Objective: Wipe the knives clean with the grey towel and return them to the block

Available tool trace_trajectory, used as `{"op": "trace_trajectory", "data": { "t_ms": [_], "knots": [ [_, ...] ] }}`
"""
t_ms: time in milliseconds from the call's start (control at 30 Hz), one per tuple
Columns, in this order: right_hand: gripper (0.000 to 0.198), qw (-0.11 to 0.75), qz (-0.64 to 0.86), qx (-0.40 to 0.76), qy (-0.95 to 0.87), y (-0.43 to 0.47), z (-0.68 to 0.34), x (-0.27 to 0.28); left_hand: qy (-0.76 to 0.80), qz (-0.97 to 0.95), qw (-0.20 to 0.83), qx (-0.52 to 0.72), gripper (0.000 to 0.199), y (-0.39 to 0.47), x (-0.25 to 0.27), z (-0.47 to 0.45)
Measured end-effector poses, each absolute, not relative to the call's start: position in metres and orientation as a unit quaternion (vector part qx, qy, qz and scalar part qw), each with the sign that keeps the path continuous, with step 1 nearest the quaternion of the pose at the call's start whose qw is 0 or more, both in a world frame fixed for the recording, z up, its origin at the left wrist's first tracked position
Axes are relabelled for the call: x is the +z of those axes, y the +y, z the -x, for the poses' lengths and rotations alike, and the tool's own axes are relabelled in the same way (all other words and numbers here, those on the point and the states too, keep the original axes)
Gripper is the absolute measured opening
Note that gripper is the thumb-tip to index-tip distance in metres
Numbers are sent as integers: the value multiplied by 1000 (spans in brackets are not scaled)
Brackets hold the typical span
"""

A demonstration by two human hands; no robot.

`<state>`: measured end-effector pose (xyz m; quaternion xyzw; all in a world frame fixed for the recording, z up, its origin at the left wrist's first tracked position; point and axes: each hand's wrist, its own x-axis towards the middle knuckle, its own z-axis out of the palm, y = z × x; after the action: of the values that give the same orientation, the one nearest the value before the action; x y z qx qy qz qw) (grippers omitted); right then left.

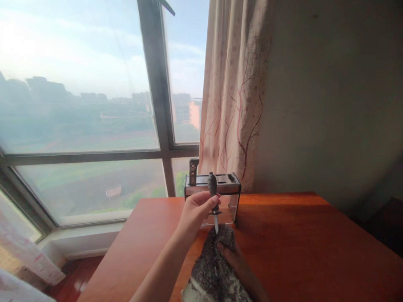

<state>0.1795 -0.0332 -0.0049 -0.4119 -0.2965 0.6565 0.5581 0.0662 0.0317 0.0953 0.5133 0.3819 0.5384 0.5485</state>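
Observation:
My left hand [199,205] is closed in a pinch around the dark ribbed handle of a knife [212,183], which points downward. Below its guard a short stretch of silvery blade shows, and the rest is hidden in a dark, speckled cloth [210,262]. My right hand [228,254] is closed on this cloth around the blade, its thumb lying on top and the other fingers out of sight. Just behind the knife stands a knife block [233,201] with clear sides and a dark frame. Another knife's riveted black handle [193,172] sticks up from its left end.
The reddish-brown wooden table [300,249] spreads out under my hands, with its left edge near the window [81,154]. A patterned beige curtain [235,90] hangs behind the knife block, beside a grey wall [331,94].

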Motion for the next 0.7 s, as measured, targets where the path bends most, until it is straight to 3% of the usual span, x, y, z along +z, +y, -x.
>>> {"op": "trace_trajectory", "data": {
  "t_ms": [467, 700],
  "knots": [
    [43, 583, 387, 654, -290, -30, -188, -1, 351, -616, 511, 486, 29, 22, 83, -91],
    [39, 593, 392, 643, -286, -29, -187, 0, 271, -539, 655, 455, 33, 16, 90, -75]
  ]
}}
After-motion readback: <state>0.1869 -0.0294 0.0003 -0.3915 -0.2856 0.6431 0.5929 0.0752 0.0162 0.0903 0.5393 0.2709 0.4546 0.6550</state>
